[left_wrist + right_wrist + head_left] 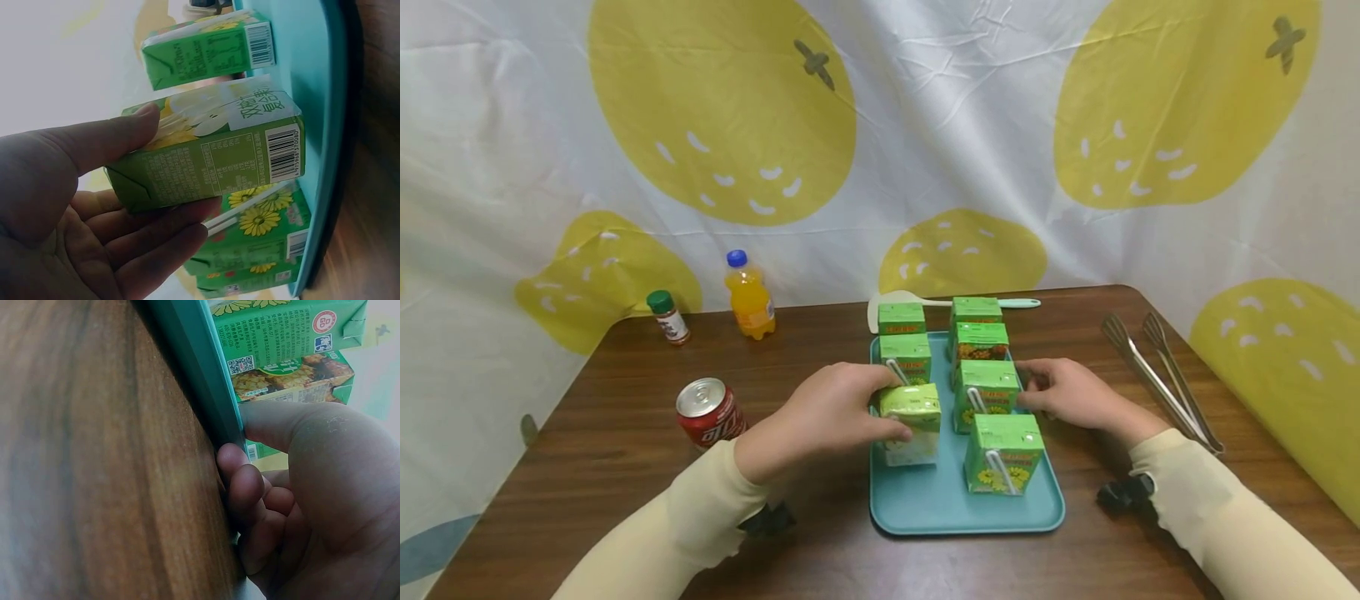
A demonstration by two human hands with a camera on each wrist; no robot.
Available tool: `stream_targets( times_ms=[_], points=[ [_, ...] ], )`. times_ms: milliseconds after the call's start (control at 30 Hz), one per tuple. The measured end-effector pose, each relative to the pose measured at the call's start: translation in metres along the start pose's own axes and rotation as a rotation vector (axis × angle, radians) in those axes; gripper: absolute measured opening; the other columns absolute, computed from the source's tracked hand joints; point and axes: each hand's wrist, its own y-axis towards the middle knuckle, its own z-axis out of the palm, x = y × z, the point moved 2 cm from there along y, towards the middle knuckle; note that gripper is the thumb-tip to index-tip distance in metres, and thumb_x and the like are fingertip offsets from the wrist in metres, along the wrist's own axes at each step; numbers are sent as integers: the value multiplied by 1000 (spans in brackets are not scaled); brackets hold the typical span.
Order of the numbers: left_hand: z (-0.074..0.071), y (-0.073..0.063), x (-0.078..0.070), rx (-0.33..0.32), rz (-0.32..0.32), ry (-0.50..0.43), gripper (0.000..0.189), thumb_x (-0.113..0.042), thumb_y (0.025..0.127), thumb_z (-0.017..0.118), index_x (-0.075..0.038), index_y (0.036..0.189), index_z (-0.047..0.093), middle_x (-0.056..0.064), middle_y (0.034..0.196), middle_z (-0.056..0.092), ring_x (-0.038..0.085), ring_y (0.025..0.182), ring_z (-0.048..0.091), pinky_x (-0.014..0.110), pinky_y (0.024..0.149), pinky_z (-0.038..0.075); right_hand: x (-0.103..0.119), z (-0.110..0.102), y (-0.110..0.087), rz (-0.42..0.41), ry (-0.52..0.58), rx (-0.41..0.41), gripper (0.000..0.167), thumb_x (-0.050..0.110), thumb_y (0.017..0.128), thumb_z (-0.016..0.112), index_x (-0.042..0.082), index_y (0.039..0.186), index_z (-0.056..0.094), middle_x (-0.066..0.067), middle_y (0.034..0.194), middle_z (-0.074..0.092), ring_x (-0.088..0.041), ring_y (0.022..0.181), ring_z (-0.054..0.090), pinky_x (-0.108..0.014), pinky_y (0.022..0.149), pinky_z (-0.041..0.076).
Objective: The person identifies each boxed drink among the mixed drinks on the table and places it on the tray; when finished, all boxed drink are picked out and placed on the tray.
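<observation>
My left hand [827, 412] holds a yellow-green juice box [917, 452] upright between thumb and fingers, at the left side of the teal tray [925, 512]. In the left wrist view its base is close over the tray floor. Two green juice boxes [906, 346] stand behind it. Along the tray's right side several more stand in a row, the nearest green juice box [1003, 458] with a white straw on its front. My right hand [1067, 393] grips the tray's right edge; the right wrist view has the thumb on the rim and the fingers curled against its outer side.
To the left stand a red soda can [711, 412], an orange drink bottle [751, 300] and a green-capped spice jar [668, 318]. A pale spatula [940, 302] lies behind the tray. Metal tongs [1165, 383] lie at the right. Patterned cloth [962, 167] hangs behind the table.
</observation>
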Motion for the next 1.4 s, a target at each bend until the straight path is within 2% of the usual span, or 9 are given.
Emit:
stream_targets(
  times_ms=[233,500,767,1167,1400],
  points=[
    [8,-1,1,1,7,21,36,-36,84,100,-19,106,77,-13,88,70,8,72,59,31,69,51,1,0,2,1,-1,4,74,22,96,82,-11,156,54,1,77,67,-14,59,58,-31,55,45],
    [10,0,0,8,4,35,37,-36,84,99,-18,106,77,-12,87,70,9,72,59,31,68,51,0,0,3,1,-7,6,73,23,97,82,-11,156,55,2,77,67,-13,59,58,-31,54,45],
    [10,0,-1,40,-25,20,38,-35,85,99,-18,108,75,-11,88,69,10,73,59,33,69,51,1,-1,1,2,0,3,73,23,97,82,-11,156,54,1,77,66,-13,59,57,-30,54,43],
    [14,0,1,52,-21,12,40,-36,87,99,-16,111,74,-8,92,72,10,76,61,33,71,53,-1,0,1,13,4,5,73,20,97,80,-13,156,53,1,77,67,-14,60,57,-31,54,44],
    [15,-2,3,54,-24,-14,46,-38,87,99,-15,120,76,-6,101,76,13,83,67,35,76,55,1,1,0,1,18,2,74,21,96,82,-12,155,54,1,78,66,-13,59,57,-30,54,44]
  ],
)
